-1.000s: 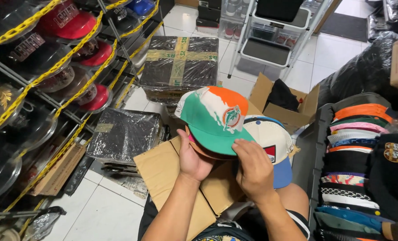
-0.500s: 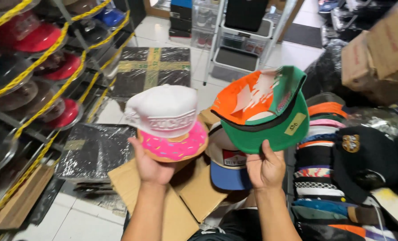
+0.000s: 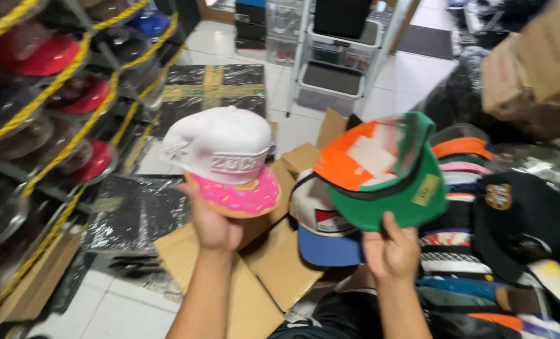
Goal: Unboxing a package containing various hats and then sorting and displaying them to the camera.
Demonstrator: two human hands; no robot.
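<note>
The left hand (image 3: 212, 221) grips a white cap with a pink sprinkled brim (image 3: 228, 163); the right hand (image 3: 390, 251) grips an orange, white and green cap (image 3: 386, 172). Since a moment ago both caps sit slightly lower and further apart, above flattened brown cardboard (image 3: 255, 282)

White cap (image 3: 220, 145): matt cloth crown, smooth, raised lettering on the front; its pink brim (image 3: 239, 196) matt and sprinkle-printed; held in the left hand (image 3: 212, 221). Green cap (image 3: 386, 172): cloth, orange and green panels, brim underside smooth matt green with a small paper-like sticker; held in the right hand (image 3: 391, 252). Blue-brimmed cap (image 3: 320, 226): cloth, matt. Cardboard (image 3: 255, 276): brown, dull, flattened. Plastic wrap (image 3: 135, 210): black, glossy, crinkled. Floor tiles (image 3: 104, 307): white, glazed, shiny. Rope (image 3: 72, 81): yellow, twisted, coarse. Cap stack (image 3: 462, 282): mixed cloth, matt.
</note>
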